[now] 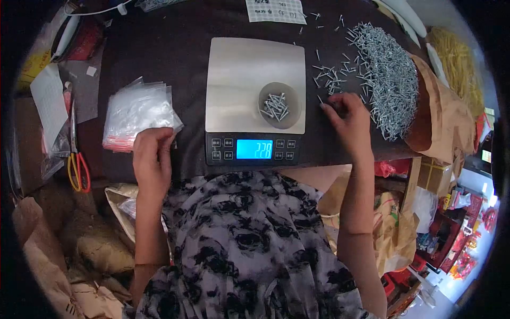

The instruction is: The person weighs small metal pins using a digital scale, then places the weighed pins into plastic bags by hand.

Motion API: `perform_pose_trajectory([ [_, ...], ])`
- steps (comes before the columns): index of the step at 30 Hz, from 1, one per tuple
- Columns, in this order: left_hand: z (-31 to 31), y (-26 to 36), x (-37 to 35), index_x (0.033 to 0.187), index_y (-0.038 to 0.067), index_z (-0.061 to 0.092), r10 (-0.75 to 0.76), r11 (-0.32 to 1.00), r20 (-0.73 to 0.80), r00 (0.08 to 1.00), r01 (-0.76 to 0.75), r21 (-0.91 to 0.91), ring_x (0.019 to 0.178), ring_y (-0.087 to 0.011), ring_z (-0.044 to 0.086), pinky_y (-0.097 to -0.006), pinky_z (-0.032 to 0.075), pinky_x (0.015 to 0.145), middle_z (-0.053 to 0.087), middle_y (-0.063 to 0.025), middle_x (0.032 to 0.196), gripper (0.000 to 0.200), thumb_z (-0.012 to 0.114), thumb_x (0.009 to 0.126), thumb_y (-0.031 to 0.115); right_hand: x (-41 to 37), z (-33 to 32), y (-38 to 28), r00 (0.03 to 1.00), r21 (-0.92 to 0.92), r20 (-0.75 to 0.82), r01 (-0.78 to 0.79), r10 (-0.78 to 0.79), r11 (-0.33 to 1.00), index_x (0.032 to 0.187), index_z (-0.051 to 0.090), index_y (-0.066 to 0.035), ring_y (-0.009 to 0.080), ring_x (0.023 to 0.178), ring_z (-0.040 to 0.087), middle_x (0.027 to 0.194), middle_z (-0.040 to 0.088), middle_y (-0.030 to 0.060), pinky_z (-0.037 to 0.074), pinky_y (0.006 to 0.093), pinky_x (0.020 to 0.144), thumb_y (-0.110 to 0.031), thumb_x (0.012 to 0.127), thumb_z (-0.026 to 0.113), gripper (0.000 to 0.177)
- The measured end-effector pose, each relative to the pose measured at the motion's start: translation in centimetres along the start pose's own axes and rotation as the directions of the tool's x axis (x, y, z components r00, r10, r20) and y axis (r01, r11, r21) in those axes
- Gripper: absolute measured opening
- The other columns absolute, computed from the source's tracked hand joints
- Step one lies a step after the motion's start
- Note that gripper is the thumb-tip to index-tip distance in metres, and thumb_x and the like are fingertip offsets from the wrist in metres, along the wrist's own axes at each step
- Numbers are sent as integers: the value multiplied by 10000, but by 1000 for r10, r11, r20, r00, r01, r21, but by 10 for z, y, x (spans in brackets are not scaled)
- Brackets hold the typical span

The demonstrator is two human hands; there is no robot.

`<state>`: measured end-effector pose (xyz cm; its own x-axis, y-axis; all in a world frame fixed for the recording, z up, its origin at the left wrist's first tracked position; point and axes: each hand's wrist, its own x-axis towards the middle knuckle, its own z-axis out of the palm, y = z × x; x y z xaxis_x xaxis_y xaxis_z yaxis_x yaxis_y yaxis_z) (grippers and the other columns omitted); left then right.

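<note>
My left hand [153, 154] is at the lower right edge of a pile of clear plastic zip bags [139, 109] with red strips. Its fingers are bent and pressed together over the bags' corner; whether a bag is pinched between them is hidden. On the right, my right hand [348, 119] is closed beside some loose screws [330, 80], thumb and index finger curled close to one screw. Its palm side is hidden. Between my hands is a digital scale [223, 85], its lit display [254, 149] seeming to read 228. A small round dish [287, 122] holding several screws [276, 106] stands on its plate.
A large heap of screws [390, 80] spills from a brown paper bag [438, 106] at the right. Scissors [78, 165] with red and yellow handles lie at the left edge, near a paper sheet [49, 103]. A white label sheet [275, 10] lies beyond the scale.
</note>
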<state>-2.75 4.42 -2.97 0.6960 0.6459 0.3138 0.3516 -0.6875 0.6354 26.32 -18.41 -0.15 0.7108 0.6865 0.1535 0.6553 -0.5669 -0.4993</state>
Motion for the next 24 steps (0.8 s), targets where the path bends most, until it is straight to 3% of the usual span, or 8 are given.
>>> perform_pose_trajectory([
  [3,0,5,2,917,0,630,2,1000,0,1000,-2,29,840,-263,598,-328,479,735,614,-124,867,180,639,765,-95,2,17,6,997,-110,-43,65,-70,992,816,587,-6,301,738,594,804,593,136,466,368,659,-99,759,716,169],
  [6,-3,7,-1,935,-6,643,-139,982,79,987,148,-117,835,-241,605,-328,482,765,621,-119,884,168,631,789,-87,2,14,7,994,-129,-18,108,-111,986,839,568,1,324,764,599,825,596,152,468,379,675,-99,786,693,168],
  [13,-14,8,12,963,-5,665,29,998,-17,999,-30,-62,869,-233,614,-306,470,828,640,-127,966,166,575,842,-76,-7,-11,13,992,113,-35,-113,118,987,945,568,12,270,768,623,906,622,165,479,340,699,-51,870,606,105],
  [15,-19,9,15,965,-7,668,69,997,-58,996,-71,-33,868,-228,613,-302,463,833,641,-127,978,171,563,849,-77,-10,-13,17,993,100,-60,-92,98,991,983,583,8,262,756,618,904,622,160,479,334,694,-52,875,599,125],
  [18,-31,16,18,981,-10,667,111,993,-65,992,-113,-21,861,-222,610,-295,455,827,647,-119,942,193,562,838,-85,-15,-11,27,996,57,-81,-35,40,998,1017,605,-1,260,746,610,899,620,153,478,325,691,-54,882,587,146],
  [24,-44,32,6,808,-23,648,-45,972,-36,998,35,-233,690,-173,539,-263,422,670,594,-77,727,82,685,739,-48,-14,-11,20,996,53,-81,-43,48,998,959,630,-8,264,777,614,896,618,141,477,330,698,-41,860,606,107],
])
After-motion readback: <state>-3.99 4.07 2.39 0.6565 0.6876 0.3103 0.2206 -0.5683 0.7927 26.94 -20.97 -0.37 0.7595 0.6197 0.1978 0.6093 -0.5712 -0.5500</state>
